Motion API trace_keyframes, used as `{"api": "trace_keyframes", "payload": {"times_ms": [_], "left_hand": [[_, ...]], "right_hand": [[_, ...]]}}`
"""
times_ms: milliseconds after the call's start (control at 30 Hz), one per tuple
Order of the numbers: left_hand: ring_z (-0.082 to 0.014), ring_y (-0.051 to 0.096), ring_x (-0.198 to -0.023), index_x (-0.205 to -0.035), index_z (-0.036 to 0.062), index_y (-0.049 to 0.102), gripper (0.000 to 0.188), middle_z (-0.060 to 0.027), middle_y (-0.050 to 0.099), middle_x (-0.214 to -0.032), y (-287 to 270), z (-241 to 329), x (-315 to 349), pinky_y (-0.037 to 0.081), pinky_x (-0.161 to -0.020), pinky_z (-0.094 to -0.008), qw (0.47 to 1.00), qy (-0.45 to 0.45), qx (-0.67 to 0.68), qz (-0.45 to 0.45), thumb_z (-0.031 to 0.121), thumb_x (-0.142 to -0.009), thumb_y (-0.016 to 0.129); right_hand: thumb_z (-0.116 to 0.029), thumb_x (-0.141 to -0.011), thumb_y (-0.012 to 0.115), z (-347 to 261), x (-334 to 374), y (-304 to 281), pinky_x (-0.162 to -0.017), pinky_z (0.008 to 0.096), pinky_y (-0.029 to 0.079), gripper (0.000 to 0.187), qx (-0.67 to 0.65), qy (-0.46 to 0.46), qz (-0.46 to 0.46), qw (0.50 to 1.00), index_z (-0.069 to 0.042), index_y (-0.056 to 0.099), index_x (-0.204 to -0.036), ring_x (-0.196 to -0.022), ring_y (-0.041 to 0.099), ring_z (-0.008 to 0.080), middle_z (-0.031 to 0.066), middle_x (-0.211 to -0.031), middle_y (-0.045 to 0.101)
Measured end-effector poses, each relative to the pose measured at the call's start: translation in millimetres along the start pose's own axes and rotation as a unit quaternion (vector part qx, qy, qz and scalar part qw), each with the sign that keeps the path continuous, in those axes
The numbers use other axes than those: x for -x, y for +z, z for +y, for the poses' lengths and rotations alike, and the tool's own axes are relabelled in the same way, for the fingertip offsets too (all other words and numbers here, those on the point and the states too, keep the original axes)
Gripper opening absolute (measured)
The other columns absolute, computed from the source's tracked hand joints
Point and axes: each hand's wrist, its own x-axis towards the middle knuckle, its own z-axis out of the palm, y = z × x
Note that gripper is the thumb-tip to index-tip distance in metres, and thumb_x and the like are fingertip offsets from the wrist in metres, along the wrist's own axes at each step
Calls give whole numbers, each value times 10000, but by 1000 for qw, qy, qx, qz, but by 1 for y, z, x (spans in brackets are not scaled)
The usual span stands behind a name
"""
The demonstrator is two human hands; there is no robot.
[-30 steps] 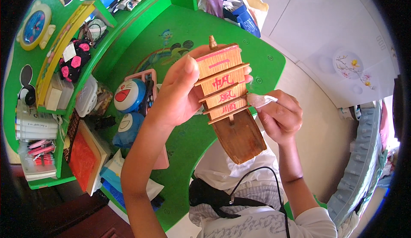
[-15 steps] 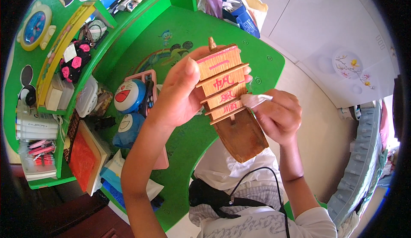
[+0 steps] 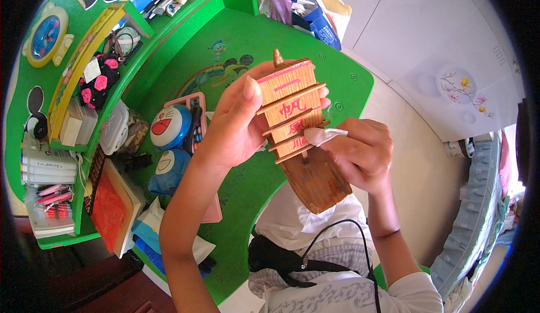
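A wooden model sailboat (image 3: 316,181) is held up over the green desk, its brown hull toward me. Its slatted tan sail (image 3: 288,91) bears red painted characters and thin cross strips. My left hand (image 3: 239,116) is wrapped round the sail from the left, thumb on the front edge and fingertips showing at the right edge. In my right hand (image 3: 363,152) a white wipe (image 3: 326,136) is pinched between thumb and fingers. The wipe's tip touches the lower part of the sail, covering some of the lowest character.
The green desk (image 3: 264,48) carries a pink tray (image 3: 212,209), a blue-and-white cartoon figure (image 3: 169,126) and a wipes packet (image 3: 149,220). A shelf (image 3: 56,110) with small items stands left. Bags (image 3: 315,9) sit behind; a white cabinet (image 3: 416,37) is at right.
My right hand has moved slightly left, bringing the white wipe further onto the sail's lower characters. My left hand and the sailboat have hardly moved.
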Motion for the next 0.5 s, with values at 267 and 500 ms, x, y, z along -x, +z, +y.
{"api": "trace_keyframes", "payload": {"times_ms": [267,500], "left_hand": [[-344,493,-1059,-1232,1,299,535,-213,430,-1206,1,-1,-1,412,-894,-446,1000,-4,13,-4,384,-878,420],[-347,486,-1068,-1239,3,287,527,-204,414,-1224,1,-1,-1,413,-895,-450,1000,-11,15,-1,374,-884,406]], "right_hand": [[-41,-644,623,9,5,-6,-374,309,326,192,-12,15,24,1000,-85,631,-831,-434,448,190,39,-541,443],[-13,-639,618,11,8,-6,-384,292,337,204,-45,49,43,997,-72,632,-834,-456,474,183,55,-588,518]]}}
